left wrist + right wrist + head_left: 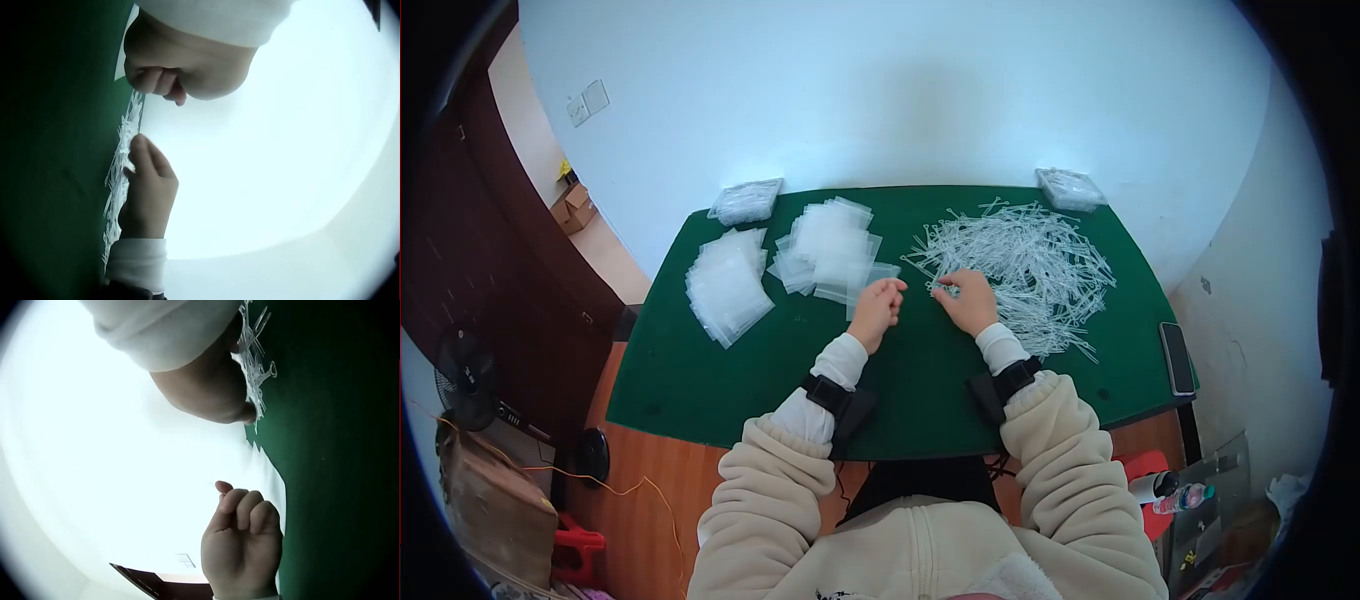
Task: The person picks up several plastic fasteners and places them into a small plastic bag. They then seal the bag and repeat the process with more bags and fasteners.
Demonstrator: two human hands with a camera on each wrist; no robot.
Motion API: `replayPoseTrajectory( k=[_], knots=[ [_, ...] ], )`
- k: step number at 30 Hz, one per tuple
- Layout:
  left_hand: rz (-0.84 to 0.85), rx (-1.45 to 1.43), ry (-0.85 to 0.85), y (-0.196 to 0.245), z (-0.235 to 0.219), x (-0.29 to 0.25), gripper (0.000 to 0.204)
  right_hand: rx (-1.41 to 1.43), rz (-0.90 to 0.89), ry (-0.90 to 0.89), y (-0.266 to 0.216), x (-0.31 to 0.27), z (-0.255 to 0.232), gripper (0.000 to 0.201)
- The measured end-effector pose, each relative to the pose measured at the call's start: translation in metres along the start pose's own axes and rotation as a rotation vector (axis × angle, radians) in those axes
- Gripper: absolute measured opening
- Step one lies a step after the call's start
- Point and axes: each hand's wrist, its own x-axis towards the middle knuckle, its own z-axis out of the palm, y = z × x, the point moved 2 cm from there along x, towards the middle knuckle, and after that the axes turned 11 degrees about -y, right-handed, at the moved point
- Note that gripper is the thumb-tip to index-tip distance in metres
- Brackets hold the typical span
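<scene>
My right hand (968,300) is at the near left edge of a wide heap of thin clear plastic sticks (1040,260), some with a small round end. Its thumb and forefinger pinch a clear stick at the heap's edge. To its left, my left hand (878,312) has its fingers curled in toward the palm, as the right wrist view also shows. Nothing shows in that hand (244,550), though the inside of the curl is hidden. Just beyond it lies a loose pile of clear zip bags (830,240), the nearest bag reaching close to the fingers.
A second stack of flat bags (728,285) lies on the green table (700,395) at left. Filled clear packs stand at the back left (746,201) and back right (1070,189) corners, by the wall. A phone (1176,358) lies at the right edge.
</scene>
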Motion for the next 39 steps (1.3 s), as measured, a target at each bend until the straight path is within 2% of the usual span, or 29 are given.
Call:
replayPoseTrajectory(
  k=[3, 7, 12, 15, 16, 19, 20, 23, 24, 27, 31, 39],
  knots=[
    [0.104, -0.022, 0.207, 0.004, -0.008, 0.001, 0.019, -0.820, -0.097, 0.175, -0.009, -0.007, -0.002, 0.013],
    [0.111, -0.035, 0.232, 0.007, 0.006, 0.001, 0.020, -0.871, -0.041, 0.074, -0.007, -0.002, -0.004, 0.011],
    [0.121, -0.016, 0.213, 0.008, 0.004, 0.001, 0.020, -0.872, -0.104, 0.127, -0.010, -0.004, -0.003, 0.009],
    [0.137, -0.053, 0.194, 0.007, 0.000, 0.002, 0.021, -0.644, -0.258, 0.172, -0.016, -0.003, -0.003, 0.008],
    [0.136, -0.053, 0.194, 0.006, 0.000, 0.002, 0.021, -0.644, -0.257, 0.171, -0.017, -0.002, -0.003, 0.008],
    [0.161, -0.055, 0.164, 0.004, -0.002, 0.003, 0.022, -0.432, -0.444, 0.179, -0.022, -0.002, -0.003, 0.006],
    [0.160, -0.055, 0.164, 0.004, -0.001, 0.003, 0.022, -0.432, -0.444, 0.179, -0.025, -0.003, -0.002, 0.006],
    [0.163, -0.042, 0.145, 0.004, 0.003, 0.003, 0.021, -0.127, -0.271, -0.026, -0.031, -0.004, 0.000, 0.007],
    [0.164, -0.042, 0.145, 0.004, 0.003, 0.003, 0.021, -0.127, -0.271, -0.026, -0.029, -0.004, 0.002, 0.007],
    [0.081, 0.016, 0.023, 0.001, 0.004, 0.003, 0.022, 0.175, -0.345, -0.050, -0.027, -0.002, 0.007, 0.012],
    [0.042, 0.050, 0.003, -0.001, 0.005, 0.003, 0.023, 0.302, -0.255, -0.078, -0.029, -0.006, 0.006, 0.016],
    [-0.019, 0.063, -0.004, 0.000, 0.011, 0.002, 0.023, 0.405, -0.268, -0.102, -0.024, -0.004, 0.005, 0.014]
  ],
)
